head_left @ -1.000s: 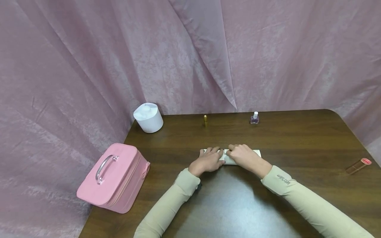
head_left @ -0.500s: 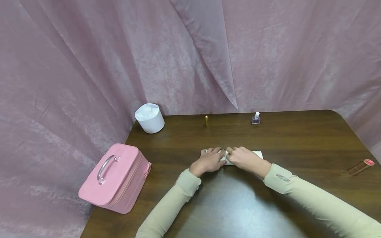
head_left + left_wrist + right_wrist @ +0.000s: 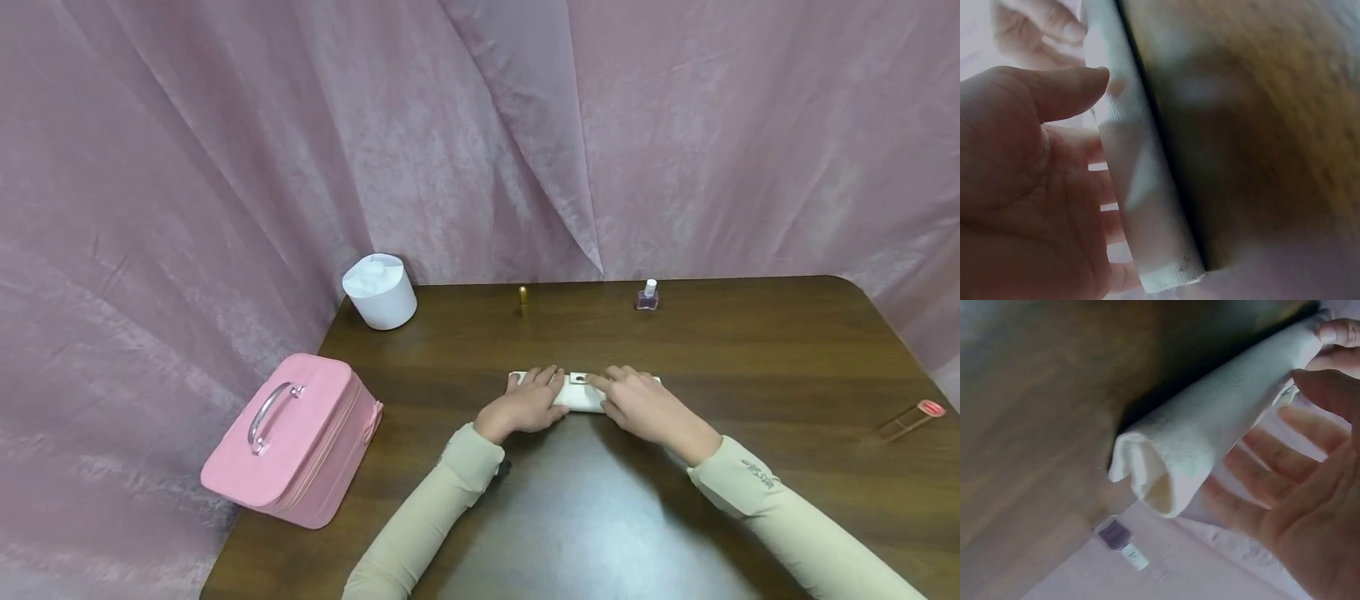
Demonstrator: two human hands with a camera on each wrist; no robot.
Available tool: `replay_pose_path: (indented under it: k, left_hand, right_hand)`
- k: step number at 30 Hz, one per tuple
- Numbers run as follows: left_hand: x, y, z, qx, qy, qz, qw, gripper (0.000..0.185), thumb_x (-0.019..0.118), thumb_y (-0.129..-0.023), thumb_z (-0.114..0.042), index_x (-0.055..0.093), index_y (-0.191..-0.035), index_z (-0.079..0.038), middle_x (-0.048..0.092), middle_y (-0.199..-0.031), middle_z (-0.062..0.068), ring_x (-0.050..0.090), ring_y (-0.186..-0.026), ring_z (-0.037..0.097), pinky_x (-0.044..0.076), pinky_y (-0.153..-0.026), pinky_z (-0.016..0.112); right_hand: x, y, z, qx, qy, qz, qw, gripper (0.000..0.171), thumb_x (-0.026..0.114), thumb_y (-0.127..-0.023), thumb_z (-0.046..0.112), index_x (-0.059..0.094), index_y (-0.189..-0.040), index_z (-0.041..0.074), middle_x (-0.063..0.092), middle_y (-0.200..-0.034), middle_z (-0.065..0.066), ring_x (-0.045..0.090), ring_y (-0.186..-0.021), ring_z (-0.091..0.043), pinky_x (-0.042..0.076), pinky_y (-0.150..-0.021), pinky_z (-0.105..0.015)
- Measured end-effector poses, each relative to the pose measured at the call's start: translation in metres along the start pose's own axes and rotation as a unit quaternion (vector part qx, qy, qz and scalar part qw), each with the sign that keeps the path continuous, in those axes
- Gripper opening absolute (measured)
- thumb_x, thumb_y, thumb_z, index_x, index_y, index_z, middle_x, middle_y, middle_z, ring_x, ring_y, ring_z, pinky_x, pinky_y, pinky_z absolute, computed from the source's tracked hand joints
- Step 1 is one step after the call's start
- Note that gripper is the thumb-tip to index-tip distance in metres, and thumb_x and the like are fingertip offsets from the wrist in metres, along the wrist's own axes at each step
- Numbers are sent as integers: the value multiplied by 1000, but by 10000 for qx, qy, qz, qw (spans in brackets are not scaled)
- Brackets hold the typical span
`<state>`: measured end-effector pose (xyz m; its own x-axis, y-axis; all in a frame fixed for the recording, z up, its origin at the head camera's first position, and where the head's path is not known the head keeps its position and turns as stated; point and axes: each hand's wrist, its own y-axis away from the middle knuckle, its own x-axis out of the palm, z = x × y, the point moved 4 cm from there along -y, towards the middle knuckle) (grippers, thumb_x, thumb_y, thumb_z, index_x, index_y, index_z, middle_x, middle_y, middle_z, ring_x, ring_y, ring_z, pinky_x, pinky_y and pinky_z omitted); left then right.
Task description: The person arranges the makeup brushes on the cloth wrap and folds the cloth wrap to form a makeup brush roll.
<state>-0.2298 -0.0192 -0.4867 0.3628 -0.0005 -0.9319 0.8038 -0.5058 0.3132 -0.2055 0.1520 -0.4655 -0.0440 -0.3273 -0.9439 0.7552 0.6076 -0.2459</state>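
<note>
The fingers of the left hand [image 3: 523, 406] and the right hand [image 3: 645, 406] lie nearly straight and released on the white rolled cloth [image 3: 579, 392], pressing it near the middle of the surface [image 3: 750, 350]. Free room lies toward the near edge. The sleeve print is too small to read. A nail polish bottle [image 3: 647, 296] stands at the far edge.
</note>
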Motion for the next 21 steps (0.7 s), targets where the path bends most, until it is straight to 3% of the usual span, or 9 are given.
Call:
replay_pose_path:
  k: [4, 8, 15, 21]
  left_hand:
    - [0, 1, 2, -6, 230, 153, 9996, 67, 48, -107, -40, 26, -161, -8, 22, -166, 10, 19, -152, 31, 15, -118, 57]
    - [-1, 1, 5, -23, 256, 228, 9994, 67, 48, -107, -39, 24, -162, -8, 19, -167, 10, 15, -153, 31, 13, -118, 56]
    - [0, 3, 11, 83, 176, 262, 9995, 64, 48, -108, -33, 24, -161, -8, 19, -167, 12, 15, -153, 30, 15, -119, 55]
    - [-5, 9, 16, 155, 668, 37, 9976, 66, 49, -107, -33, 24, -161, -6, 18, -167, 15, 16, -152, 35, 17, -118, 58]
  right_hand:
    - [-2, 10, -7, 442, -77, 223, 9987, 41, 73, -91, 10, 64, -129, -6, 63, -123, -27, 61, -112, -46, 48, -85, -64]
    - [-3, 17, -14, 649, -139, 295, 9974, 43, 71, -95, 13, 61, -130, -9, 61, -129, -30, 57, -119, -48, 42, -91, -70]
    - [2, 24, -19, 702, -248, 413, 9964, 44, 66, -98, 15, 58, -134, -10, 58, -133, -32, 55, -123, -48, 41, -93, -70]
    - [0, 29, -22, 797, -439, 446, 9949, 47, 63, -100, 18, 55, -137, -11, 54, -137, -33, 51, -127, -50, 41, -94, -69]
